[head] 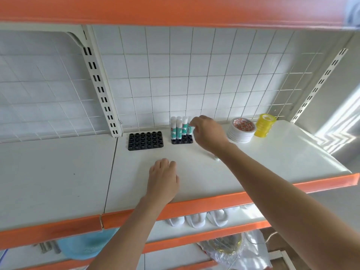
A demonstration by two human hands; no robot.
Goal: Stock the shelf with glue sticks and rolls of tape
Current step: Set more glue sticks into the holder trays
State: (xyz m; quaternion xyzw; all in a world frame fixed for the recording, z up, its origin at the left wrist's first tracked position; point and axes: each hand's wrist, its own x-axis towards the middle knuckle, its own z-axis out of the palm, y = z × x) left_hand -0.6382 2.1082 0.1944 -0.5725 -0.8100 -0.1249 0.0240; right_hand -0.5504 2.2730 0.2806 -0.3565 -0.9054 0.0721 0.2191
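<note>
Several white-and-teal glue sticks (178, 127) stand upright in a small black holder tray (182, 141) at the back of the white shelf (272, 152). My right hand (207, 133) reaches to the tray's right side and pinches a glue stick (189, 128) at the back right corner. An empty black holder tray (145, 140) lies to the left. My left hand (163, 180) rests flat on the shelf near the front, fingers relaxed, holding nothing. A stack of white tape rolls (241, 130) and a stack of yellow tape rolls (265, 125) stand to the right.
A wire grid back panel (194, 75) closes the rear. An orange shelf edge (194, 206) runs along the front; another orange shelf hangs overhead. Lower shelves hold white objects (196, 220), a blue item (85, 246) and a plastic bag (237, 250).
</note>
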